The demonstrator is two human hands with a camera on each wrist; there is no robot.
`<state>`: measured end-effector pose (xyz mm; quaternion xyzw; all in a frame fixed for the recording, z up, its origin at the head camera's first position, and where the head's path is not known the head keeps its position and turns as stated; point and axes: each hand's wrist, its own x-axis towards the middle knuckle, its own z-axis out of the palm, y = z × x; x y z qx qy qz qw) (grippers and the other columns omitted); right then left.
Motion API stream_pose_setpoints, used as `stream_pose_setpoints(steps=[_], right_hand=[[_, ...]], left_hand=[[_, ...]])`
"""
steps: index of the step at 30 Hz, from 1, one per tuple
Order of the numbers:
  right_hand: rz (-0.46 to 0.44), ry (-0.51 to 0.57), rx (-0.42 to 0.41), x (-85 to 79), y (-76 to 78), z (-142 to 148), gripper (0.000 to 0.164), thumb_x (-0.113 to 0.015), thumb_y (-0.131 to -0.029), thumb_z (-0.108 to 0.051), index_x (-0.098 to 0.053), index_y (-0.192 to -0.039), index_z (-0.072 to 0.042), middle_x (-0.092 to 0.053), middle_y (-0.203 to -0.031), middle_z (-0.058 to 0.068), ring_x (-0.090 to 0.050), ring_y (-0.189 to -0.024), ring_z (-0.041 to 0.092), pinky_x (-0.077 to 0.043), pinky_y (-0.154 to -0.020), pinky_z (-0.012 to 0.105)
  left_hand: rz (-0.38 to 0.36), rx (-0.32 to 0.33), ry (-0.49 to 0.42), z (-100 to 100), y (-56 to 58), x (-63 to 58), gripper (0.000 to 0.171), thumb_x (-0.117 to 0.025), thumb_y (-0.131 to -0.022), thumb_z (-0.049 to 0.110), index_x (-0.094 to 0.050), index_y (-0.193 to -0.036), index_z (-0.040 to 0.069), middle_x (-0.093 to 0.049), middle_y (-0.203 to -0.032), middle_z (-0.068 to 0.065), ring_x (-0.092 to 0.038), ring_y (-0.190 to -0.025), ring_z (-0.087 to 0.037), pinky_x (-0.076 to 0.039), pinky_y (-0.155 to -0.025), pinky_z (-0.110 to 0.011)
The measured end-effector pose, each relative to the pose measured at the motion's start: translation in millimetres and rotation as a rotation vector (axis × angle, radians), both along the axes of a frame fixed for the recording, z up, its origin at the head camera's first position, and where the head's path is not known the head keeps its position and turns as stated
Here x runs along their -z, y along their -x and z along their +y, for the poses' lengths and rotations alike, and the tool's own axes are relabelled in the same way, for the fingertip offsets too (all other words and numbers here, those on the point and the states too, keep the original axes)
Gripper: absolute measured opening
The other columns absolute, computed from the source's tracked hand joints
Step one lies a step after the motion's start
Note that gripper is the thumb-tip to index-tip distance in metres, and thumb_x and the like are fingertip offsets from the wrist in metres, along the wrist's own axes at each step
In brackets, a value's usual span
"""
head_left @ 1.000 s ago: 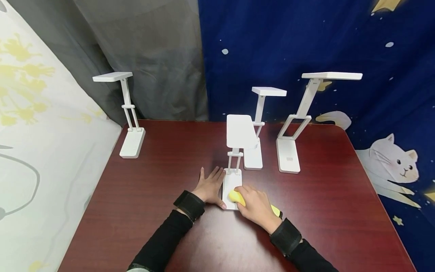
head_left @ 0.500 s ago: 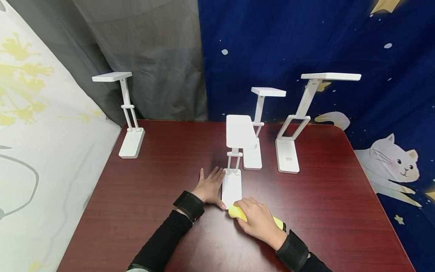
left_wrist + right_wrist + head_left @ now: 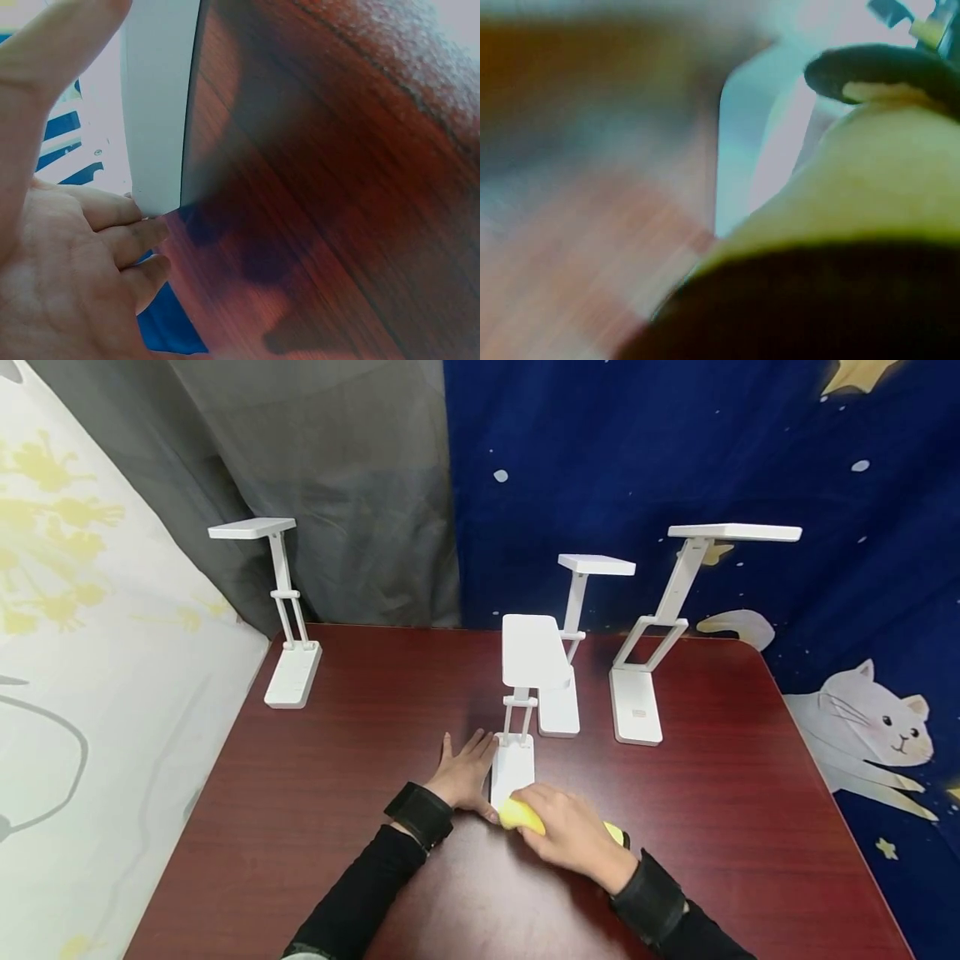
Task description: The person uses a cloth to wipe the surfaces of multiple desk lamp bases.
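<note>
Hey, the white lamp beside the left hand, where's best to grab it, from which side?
Probably the base, across its long edges, from the near side: it lies flat and narrow, while the head sits on a thin stem. The left hand lies along the base's left edge; the right hand, with the yellow thing, should first clear the near end.

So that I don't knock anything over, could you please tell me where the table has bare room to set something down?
On the table, one bare patch lies between the left lamp and the left hand; another spreads right of the right lamp and the right hand. The middle is crowded: near lamp, yellow item and both hands, with the rear lamp close behind.
</note>
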<state>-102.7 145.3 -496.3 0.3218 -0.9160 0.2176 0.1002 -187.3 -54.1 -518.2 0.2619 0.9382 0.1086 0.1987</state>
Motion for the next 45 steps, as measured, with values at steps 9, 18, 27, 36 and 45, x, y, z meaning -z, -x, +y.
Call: stream_pose_setpoints(steps=[9, 18, 27, 36, 45], right_hand=[[0.014, -0.061, 0.147, 9.2, 57.2, -14, 0.037, -0.083, -0.079, -0.012, -0.073, -0.114, -0.008, -0.076, -0.109, 0.008, -0.072, -0.094, 0.028, -0.06, -0.064, 0.048], [0.044, -0.161, 0.155, 18.3, 68.0, -29, 0.037, -0.081, -0.08, -0.011, -0.073, -0.117, -0.006, -0.077, -0.108, 0.012, -0.072, -0.095, 0.032, -0.06, -0.06, 0.048], [-0.009, -0.22, 0.128, 12.9, 51.0, -32, 0.035, -0.082, -0.079, -0.013, -0.072, -0.113, -0.008, -0.076, -0.104, 0.008, -0.069, -0.088, 0.028, -0.057, -0.054, 0.045], [0.046, -0.204, 0.088, 19.5, 27.5, -31, 0.034, -0.084, -0.076, -0.016, -0.072, -0.107, -0.011, -0.075, -0.1, 0.003, -0.065, -0.08, 0.02, -0.054, -0.052, 0.037], [0.047, -0.174, 0.063, 21.2, 14.6, -27, 0.035, -0.085, -0.074, -0.016, -0.072, -0.106, -0.012, -0.075, -0.097, 0.001, -0.066, -0.08, 0.017, -0.055, -0.055, 0.035]], left_hand=[[-0.017, -0.01, -0.047, -4, -0.4, 4.7, 0.132, -0.1, -0.059, 0.051, -0.033, -0.163, 0.004, -0.034, -0.171, -0.012, -0.025, -0.161, -0.032, -0.012, -0.123, -0.077], [-0.01, -0.018, -0.068, -8, 1.6, 2.9, 0.129, -0.099, -0.06, 0.051, -0.035, -0.163, 0.006, -0.035, -0.171, -0.01, -0.026, -0.161, -0.033, -0.012, -0.122, -0.078], [-0.003, -0.015, -0.057, -8, 2.2, 1.6, 0.134, -0.1, -0.058, 0.052, -0.032, -0.164, 0.006, -0.035, -0.17, -0.01, -0.027, -0.161, -0.031, -0.012, -0.123, -0.076], [-0.009, -0.014, -0.069, -8, -0.3, 0.4, 0.133, -0.1, -0.058, 0.051, -0.032, -0.163, 0.005, -0.035, -0.171, -0.01, -0.026, -0.161, -0.033, -0.012, -0.123, -0.077], [0.034, -0.001, -0.071, -8, -3.0, -1.2, 0.128, -0.101, -0.06, 0.047, -0.037, -0.16, 0.002, -0.04, -0.167, -0.014, -0.033, -0.157, -0.035, -0.018, -0.121, -0.077]])
